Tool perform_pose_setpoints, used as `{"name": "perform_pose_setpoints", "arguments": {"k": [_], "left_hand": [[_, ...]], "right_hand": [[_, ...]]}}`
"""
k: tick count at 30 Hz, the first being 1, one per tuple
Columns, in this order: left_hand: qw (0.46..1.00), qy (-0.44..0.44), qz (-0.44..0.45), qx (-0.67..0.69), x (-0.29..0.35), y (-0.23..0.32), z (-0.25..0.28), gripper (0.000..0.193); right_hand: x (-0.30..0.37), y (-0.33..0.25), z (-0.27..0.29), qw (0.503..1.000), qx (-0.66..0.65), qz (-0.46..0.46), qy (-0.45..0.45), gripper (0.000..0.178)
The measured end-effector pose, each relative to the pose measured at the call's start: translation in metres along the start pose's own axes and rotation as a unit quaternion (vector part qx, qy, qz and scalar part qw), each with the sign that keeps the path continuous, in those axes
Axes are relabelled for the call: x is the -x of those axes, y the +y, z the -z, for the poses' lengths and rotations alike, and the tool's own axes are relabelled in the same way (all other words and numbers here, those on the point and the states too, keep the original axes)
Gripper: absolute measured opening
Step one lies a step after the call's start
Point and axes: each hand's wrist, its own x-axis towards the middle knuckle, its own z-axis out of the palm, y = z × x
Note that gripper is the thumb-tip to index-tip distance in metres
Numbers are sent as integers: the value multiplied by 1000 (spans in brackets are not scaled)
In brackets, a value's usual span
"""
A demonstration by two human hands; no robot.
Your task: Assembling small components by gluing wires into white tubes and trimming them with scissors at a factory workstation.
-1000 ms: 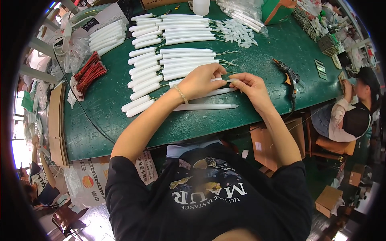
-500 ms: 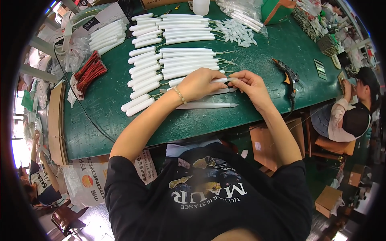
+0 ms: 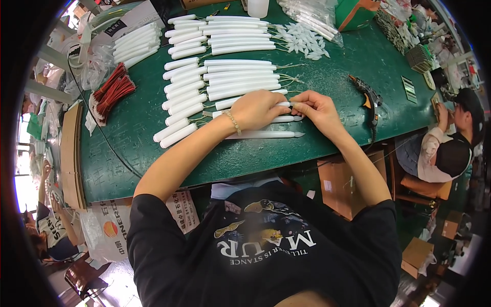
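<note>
My left hand (image 3: pixel 255 110), a beaded bracelet at its wrist, is closed around a white taper candle tube (image 3: pixel 283 104). At the tube's right end, the thumb and fingers of my right hand (image 3: pixel 316 111) are pinched together; what lies between them is too small to make out. Just below the hands rests a white electric taper candle (image 3: pixel 266 135) with a clear flame-shaped tip at its right end. Part of another white candle (image 3: pixel 287 118) shows under my left hand. Beyond my hands, white candle tubes (image 3: pixel 240 63) lie in rows with thin wires out of their ends.
Clear flame-shaped tips (image 3: pixel 306 42) are heaped at the back. A glue gun (image 3: pixel 369 102) lies to the right, its cord running off the front edge. Red wires (image 3: pixel 113 92) lie bundled left of the rows on the green table (image 3: pixel 169 176). A co-worker (image 3: pixel 455 133) sits at right.
Both hands keep almost the same place and grip at the tube's end. My elbows have spread slightly outward, and the whole view has shifted a little.
</note>
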Motion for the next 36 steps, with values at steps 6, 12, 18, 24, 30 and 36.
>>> {"name": "perform_pose_setpoints", "arguments": {"k": [6, 12, 18, 24, 30, 36], "left_hand": [[1000, 3, -12, -12, 1, -1, 3, 25], [1000, 10, -16, -15, 1, -2, -2, 27], [1000, 11, -12, -16, 2, -3, -2, 28], [999, 34, -17, 4, 8, -7, -6, 27], [988, 132, -64, -43, 20, 0, -4, 25], [963, 214, -95, -133, -6, -2, -8, 11]], "right_hand": [[-14, -10, 18, 864, 412, 290, -19, 11], [-24, -19, 23, 828, 454, 302, -131, 14], [-21, -9, 14, 848, 412, 314, -110, 11], [-1, -16, 10, 891, 383, 239, -52, 15], [51, -31, 68, 848, 385, 14, 363, 19], [61, -7, 103, 737, 535, -150, 383, 50]]}}
